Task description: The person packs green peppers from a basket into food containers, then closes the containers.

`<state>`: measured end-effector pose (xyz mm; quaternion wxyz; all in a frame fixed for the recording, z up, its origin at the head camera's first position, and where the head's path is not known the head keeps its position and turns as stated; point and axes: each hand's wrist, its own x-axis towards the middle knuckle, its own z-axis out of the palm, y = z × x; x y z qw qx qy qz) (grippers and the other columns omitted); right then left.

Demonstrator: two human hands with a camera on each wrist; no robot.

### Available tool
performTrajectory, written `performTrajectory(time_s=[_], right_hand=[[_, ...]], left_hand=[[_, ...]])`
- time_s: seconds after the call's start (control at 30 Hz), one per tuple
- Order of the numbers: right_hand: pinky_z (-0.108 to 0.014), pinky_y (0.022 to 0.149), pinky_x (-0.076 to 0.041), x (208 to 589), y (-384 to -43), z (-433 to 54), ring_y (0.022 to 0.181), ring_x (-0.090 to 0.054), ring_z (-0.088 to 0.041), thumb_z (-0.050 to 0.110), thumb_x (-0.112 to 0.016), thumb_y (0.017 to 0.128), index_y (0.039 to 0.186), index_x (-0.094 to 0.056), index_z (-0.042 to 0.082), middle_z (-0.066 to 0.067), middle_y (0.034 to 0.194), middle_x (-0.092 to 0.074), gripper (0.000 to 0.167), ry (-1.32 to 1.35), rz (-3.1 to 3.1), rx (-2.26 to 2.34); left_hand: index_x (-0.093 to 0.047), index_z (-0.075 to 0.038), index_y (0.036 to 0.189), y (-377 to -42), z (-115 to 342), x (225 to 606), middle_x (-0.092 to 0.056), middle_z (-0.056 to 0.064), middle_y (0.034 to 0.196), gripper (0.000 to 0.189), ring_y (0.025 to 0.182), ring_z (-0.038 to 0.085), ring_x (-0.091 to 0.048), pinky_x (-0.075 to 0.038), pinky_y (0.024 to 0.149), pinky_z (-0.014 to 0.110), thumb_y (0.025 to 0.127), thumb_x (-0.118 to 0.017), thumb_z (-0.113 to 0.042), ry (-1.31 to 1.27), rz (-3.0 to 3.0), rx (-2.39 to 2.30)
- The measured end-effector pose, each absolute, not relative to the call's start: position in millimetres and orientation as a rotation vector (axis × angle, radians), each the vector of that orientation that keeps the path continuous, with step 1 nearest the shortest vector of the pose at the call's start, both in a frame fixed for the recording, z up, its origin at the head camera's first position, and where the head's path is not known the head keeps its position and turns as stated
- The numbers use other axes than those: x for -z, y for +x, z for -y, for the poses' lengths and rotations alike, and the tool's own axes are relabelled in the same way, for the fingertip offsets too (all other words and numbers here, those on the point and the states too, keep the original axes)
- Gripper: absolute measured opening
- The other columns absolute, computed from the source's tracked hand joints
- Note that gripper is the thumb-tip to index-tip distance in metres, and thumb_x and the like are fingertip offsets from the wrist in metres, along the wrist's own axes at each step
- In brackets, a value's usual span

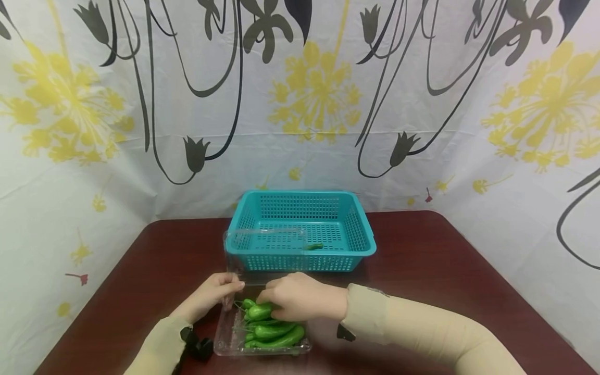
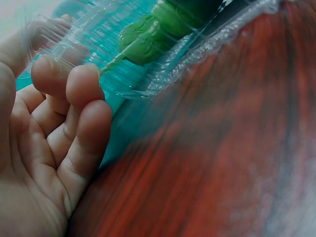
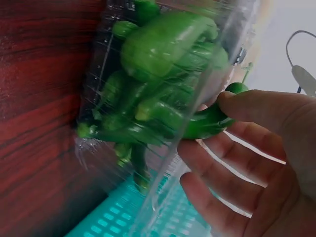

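Note:
An open clear plastic clamshell box (image 1: pixel 224 341) sits near the front of the table, with several green peppers (image 1: pixel 274 333) lying in its base. Its transparent lid (image 1: pixel 264 232) stands raised at the back, in front of the basket. My left hand (image 1: pixel 211 294) pinches the box's left edge; in the left wrist view the fingertips (image 2: pixel 81 84) meet at the clear plastic. Over the peppers, my right hand (image 1: pixel 300 297) reaches into the box. The right wrist view shows its thumb and fingers pinching one curved green pepper (image 3: pixel 205 123) at the box's rim.
Behind the box stands a turquoise perforated basket (image 1: pixel 363 247), with one green pepper (image 1: pixel 314 246) inside near its front wall. The dark red table (image 1: pixel 422 260) extends to both sides. A patterned cloth (image 1: pixel 319 172) hangs at the back and sides.

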<state>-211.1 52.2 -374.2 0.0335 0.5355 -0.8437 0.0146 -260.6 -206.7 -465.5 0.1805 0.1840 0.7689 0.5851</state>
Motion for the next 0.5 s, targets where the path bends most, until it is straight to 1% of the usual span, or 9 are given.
performTrajectory(time_s=[0.13, 0.3, 0.4, 0.5], right_hand=[[-0.014, 0.066, -0.047, 377, -212, -51, 0.085, -0.061, 0.001, 0.018, -0.073, 0.085, 0.115, -0.069, 0.019, 0.01, 0.102, -0.067, 0.03, 1.608, 2.609, -0.026], [-0.012, 0.063, -0.045, 381, -213, -51, 0.075, -0.056, 0.003, 0.017, -0.074, 0.083, 0.11, -0.071, 0.019, 0.011, 0.093, -0.064, 0.027, 1.589, 2.6, -0.051], [-0.012, 0.06, -0.042, 383, -214, -52, 0.071, -0.052, 0.003, 0.018, -0.074, 0.083, 0.107, -0.071, 0.02, 0.013, 0.089, -0.062, 0.025, 1.595, 2.599, -0.055], [-0.013, 0.06, -0.042, 385, -214, -53, 0.071, -0.052, 0.003, 0.019, -0.075, 0.083, 0.107, -0.071, 0.02, 0.013, 0.089, -0.061, 0.024, 1.593, 2.604, -0.051]], left_hand=[[-0.054, 0.004, 0.083, -260, 207, 466, -0.05, 0.001, 0.058, 0.031, 0.053, 0.016, -0.052, -0.05, 0.058, 0.036, 0.099, -0.056, -0.023, 0.524, -2.167, -1.658], [-0.053, 0.009, 0.085, -260, 208, 468, -0.05, 0.002, 0.058, 0.035, 0.054, 0.017, -0.052, -0.051, 0.059, 0.037, 0.099, -0.056, -0.023, 0.538, -2.166, -1.66], [-0.054, 0.009, 0.085, -261, 208, 468, -0.05, 0.002, 0.058, 0.035, 0.054, 0.018, -0.052, -0.051, 0.06, 0.038, 0.1, -0.056, -0.023, 0.538, -2.169, -1.658], [-0.055, 0.007, 0.084, -262, 208, 468, -0.05, 0.002, 0.058, 0.034, 0.054, 0.018, -0.052, -0.05, 0.06, 0.037, 0.1, -0.056, -0.023, 0.536, -2.172, -1.656]])
